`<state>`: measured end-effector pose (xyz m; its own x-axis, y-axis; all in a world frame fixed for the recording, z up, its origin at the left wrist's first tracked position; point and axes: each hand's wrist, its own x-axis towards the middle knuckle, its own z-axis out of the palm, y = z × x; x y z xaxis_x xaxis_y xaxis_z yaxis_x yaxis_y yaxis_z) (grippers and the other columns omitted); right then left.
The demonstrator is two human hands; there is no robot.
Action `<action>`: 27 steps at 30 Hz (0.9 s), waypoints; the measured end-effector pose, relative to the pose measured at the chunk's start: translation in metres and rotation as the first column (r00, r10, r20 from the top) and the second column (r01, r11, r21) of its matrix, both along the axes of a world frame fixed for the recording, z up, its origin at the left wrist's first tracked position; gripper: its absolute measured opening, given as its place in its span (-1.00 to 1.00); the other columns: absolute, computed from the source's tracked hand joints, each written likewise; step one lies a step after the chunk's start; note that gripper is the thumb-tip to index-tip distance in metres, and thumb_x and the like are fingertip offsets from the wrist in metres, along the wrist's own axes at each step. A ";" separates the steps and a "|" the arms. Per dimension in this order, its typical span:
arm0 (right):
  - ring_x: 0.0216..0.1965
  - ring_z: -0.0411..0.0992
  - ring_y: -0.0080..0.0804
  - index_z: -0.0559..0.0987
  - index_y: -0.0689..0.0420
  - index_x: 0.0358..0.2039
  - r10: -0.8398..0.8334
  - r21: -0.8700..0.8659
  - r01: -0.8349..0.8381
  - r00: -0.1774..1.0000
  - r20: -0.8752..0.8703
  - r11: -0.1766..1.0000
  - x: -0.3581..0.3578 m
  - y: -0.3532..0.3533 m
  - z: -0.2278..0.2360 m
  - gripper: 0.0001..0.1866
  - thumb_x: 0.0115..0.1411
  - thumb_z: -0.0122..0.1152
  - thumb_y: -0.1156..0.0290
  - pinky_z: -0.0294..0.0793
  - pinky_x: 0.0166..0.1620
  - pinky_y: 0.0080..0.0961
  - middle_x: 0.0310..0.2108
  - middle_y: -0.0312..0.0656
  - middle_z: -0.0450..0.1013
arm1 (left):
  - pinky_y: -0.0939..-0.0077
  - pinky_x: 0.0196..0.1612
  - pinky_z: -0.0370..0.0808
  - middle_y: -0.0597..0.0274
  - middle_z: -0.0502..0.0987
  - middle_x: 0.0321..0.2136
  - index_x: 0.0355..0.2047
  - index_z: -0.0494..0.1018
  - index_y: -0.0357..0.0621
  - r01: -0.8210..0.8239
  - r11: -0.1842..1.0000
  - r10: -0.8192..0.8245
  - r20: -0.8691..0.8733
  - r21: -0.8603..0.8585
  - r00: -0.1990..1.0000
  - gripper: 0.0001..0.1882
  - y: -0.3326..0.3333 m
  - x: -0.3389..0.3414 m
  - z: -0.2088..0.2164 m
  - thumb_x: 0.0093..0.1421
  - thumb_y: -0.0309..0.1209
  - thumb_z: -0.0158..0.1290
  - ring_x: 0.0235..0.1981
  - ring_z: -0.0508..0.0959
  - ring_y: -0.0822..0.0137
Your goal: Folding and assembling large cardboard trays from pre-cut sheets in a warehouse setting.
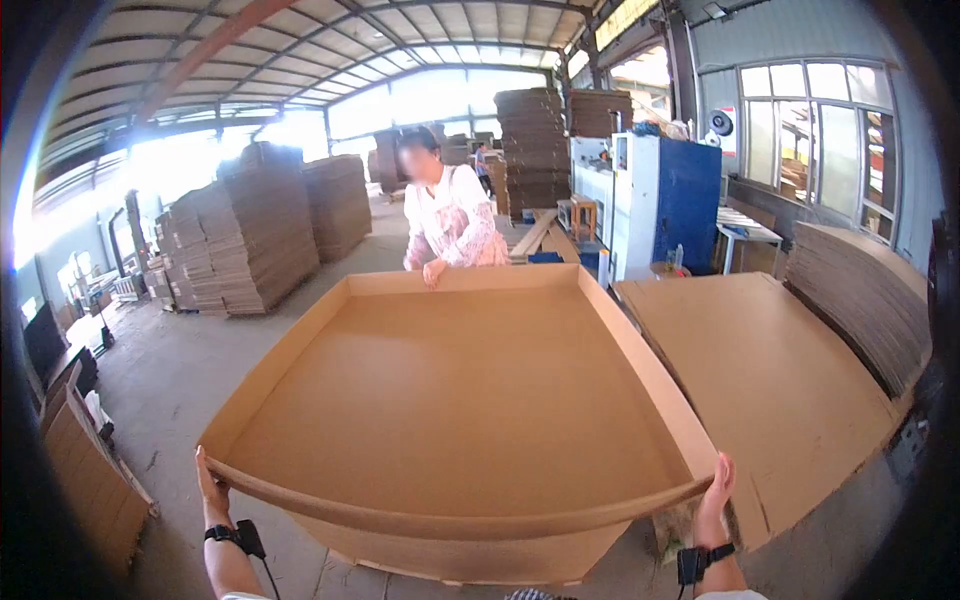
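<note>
My left hand (212, 488) and right hand (716, 490) grasp the cardboard tray (470, 400) by its near corners, apparently positioning it; the next move likely requires level, matched effort

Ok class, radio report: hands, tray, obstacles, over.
Left fingers, right fingers at near corners of tray. Open side up. Co-worker at far rim; sheets close at right.

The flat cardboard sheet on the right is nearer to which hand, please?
Right. The right hand is just left of the flat sheet; the left hand is farther left, across the cardboard tray.
</note>
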<state>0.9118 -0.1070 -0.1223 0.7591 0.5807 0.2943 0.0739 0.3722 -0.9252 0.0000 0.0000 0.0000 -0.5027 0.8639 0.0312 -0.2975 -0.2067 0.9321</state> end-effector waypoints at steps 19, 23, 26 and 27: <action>0.09 0.27 -0.32 0.35 0.15 0.13 -0.135 -0.093 0.110 0.936 -0.325 0.990 -0.144 -0.001 -0.011 -0.32 0.33 -0.38 -0.16 0.15 0.17 -0.37 0.07 -0.16 0.36 | 0.43 -0.16 0.22 0.37 0.28 0.11 0.21 0.20 0.14 0.053 0.922 -0.077 -0.048 -0.383 0.996 -0.13 0.135 -0.116 -0.123 0.07 0.43 -0.26 -0.14 0.29 0.36; 0.18 0.21 -0.30 0.28 0.13 0.18 0.026 -0.056 -0.047 0.946 -0.322 0.997 -0.135 0.014 -0.021 -0.34 0.34 -0.38 -0.13 0.12 0.22 -0.32 0.16 -0.19 0.26 | 0.46 -0.23 0.20 0.41 0.30 0.09 0.20 0.21 0.19 -0.007 0.939 -0.001 -0.021 -0.343 1.000 -0.12 0.134 -0.116 -0.142 0.04 0.46 -0.28 -0.20 0.28 0.37; 0.24 0.13 -0.32 0.18 0.11 0.24 0.004 -0.007 -0.006 0.972 -0.237 1.000 -0.135 0.024 -0.008 -0.34 0.34 -0.35 -0.13 0.10 0.24 -0.32 0.23 -0.21 0.18 | 0.47 -0.24 0.17 0.43 0.27 0.13 0.23 0.17 0.19 0.116 0.914 -0.158 -0.079 -0.388 0.984 -0.09 0.140 -0.109 -0.149 0.02 0.48 -0.31 -0.17 0.30 0.34; 0.27 0.07 -0.34 0.11 0.09 0.28 0.030 0.084 -0.017 0.987 -0.157 0.996 -0.140 0.033 0.000 -0.32 0.33 -0.36 -0.14 0.07 0.26 -0.32 0.26 -0.23 0.13 | 0.41 -0.09 0.23 0.37 0.22 0.20 0.27 0.10 0.18 0.150 0.909 -0.194 -0.076 -0.389 0.978 -0.13 0.148 -0.111 -0.155 0.10 0.41 -0.30 0.00 0.31 0.26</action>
<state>0.7716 -0.0737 -0.1224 0.7863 0.5776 0.2194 -0.0800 0.4473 -0.8908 -0.1115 0.1485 -0.1551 -0.3575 0.8942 -0.2696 -0.1877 0.2140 0.9586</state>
